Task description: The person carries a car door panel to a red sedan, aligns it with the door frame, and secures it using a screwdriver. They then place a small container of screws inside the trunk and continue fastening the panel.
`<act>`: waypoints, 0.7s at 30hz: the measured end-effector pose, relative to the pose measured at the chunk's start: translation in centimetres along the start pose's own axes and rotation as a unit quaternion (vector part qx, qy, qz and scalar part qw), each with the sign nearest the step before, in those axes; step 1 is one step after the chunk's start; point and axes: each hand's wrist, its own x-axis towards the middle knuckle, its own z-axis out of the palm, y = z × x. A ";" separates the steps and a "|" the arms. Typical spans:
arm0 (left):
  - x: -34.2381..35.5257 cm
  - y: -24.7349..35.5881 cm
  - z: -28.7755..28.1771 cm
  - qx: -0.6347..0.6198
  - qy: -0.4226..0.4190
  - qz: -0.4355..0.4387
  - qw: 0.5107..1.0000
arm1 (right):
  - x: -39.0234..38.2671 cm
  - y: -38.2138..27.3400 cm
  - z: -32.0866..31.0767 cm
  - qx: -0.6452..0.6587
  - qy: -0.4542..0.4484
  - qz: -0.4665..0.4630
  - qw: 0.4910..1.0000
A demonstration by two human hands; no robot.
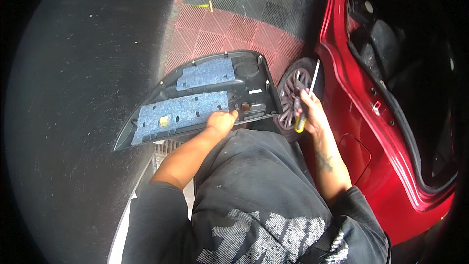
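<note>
Your left hand point(222, 122) grips the panel point(181, 112) by its near edge, beside the car point(361, 132), apparently to steady it. Your right hand point(313, 112) clasps the screwdriver point(314, 78), tip forward, presumably to spare the panel.

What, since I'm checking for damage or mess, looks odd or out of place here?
Two small things. On the dark panel in the left hand, a pale yellow patch interrupts the larger blue pad, its nature unclear. A thin yellow strip lies on the floor tiles, perhaps dropped. No clear damage or spill shows.
</note>
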 end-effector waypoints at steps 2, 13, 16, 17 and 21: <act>0.0 0.1 2.4 0.014 -0.016 -0.018 1.000 | 1.8 1.9 0.4 0.014 0.030 0.030 0.999; -5.0 2.5 -0.4 -0.022 -0.099 -0.061 0.993 | 6.7 13.2 1.6 -0.032 -0.027 0.170 0.985; -5.7 2.5 -0.6 -0.021 -0.089 -0.051 0.995 | 6.4 13.0 1.7 0.041 -0.047 0.167 0.984; -5.9 2.6 -0.8 -0.022 -0.093 -0.045 0.994 | 6.3 12.7 1.7 0.062 -0.058 0.167 0.982; -6.7 3.0 -1.7 0.002 -0.082 -0.016 0.997 | 5.3 11.0 2.1 0.203 -0.120 0.158 0.959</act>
